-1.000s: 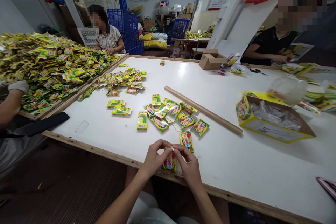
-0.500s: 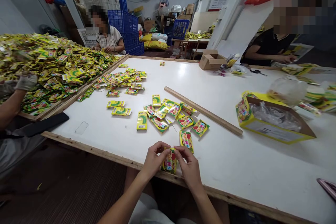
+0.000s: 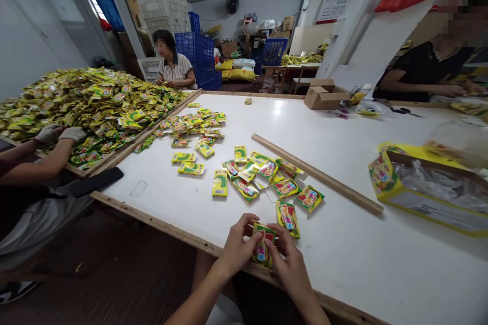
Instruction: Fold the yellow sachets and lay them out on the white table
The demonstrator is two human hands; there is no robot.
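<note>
Between my two hands, at the near edge of the white table, is a small yellow-green candy box (image 3: 263, 253) with a printed front. My left hand (image 3: 241, 245) grips its left side, thumb on the printed face. From the right, my right hand (image 3: 285, 254) closes on the same box, its thumb also on the front. Just beyond my right hand lies another candy box (image 3: 287, 217). Further off is a loose cluster of similar boxes (image 3: 249, 170), some with flaps raised. One box (image 3: 220, 183) lies with its barcode end toward me.
A wooden strip (image 3: 316, 172) lies across the table (image 3: 381, 259). An open yellow carton (image 3: 430, 203) holds clear plastic bags. Left, a co-worker's gloved hands (image 3: 72, 134) touch a large heap of packets (image 3: 99, 96). A brown cardboard box (image 3: 326, 95) and scissors (image 3: 406, 111) lie at the back.
My view has swung left and up. My fingers have moved from the box's top edge down onto its sides and front. Another box now lies near the left pile.
</note>
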